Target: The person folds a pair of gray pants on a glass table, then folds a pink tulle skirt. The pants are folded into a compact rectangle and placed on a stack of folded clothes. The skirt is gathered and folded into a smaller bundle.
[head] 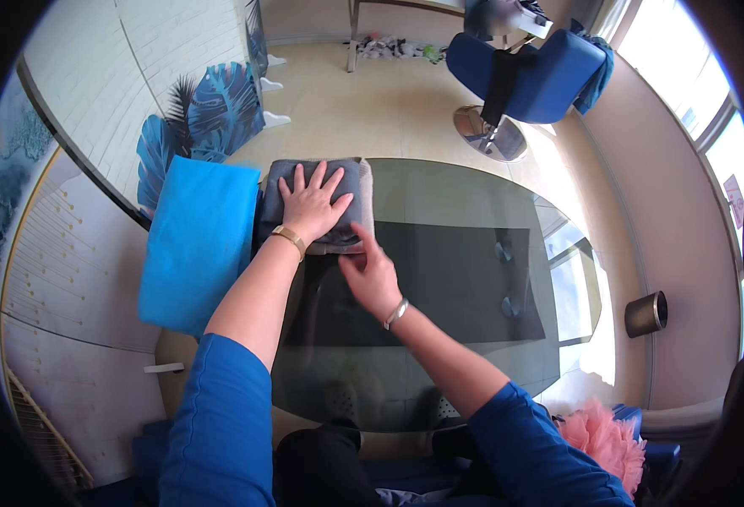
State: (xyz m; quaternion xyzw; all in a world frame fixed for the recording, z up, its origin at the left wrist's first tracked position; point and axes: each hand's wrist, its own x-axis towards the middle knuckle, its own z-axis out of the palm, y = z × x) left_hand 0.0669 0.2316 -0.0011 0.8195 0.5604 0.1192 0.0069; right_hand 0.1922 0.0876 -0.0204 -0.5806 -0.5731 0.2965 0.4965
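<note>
My left hand [313, 204] lies flat, fingers spread, on a dark grey folded cloth [275, 190]. This cloth tops a stack with a beige folded cloth [367, 190], whose edge shows along the right side. At the stack's front right corner is my right hand [373, 275], its index finger reaching to the cloth edge and the thumb held apart. Nothing is visibly gripped in it. Directly left of the stack stands a bright blue fabric bag [200, 247], partly behind my left forearm. Both the stack and the bag are at the left end of a dark glass table [435, 285].
A blue swivel chair [546, 76] with draped garments stands beyond the table, with a person partly visible near it. A wastebasket [645, 314] is by the right wall. Pink tulle fabric [603, 443] lies at lower right. Leaf-patterned panels [226, 108] stand at left.
</note>
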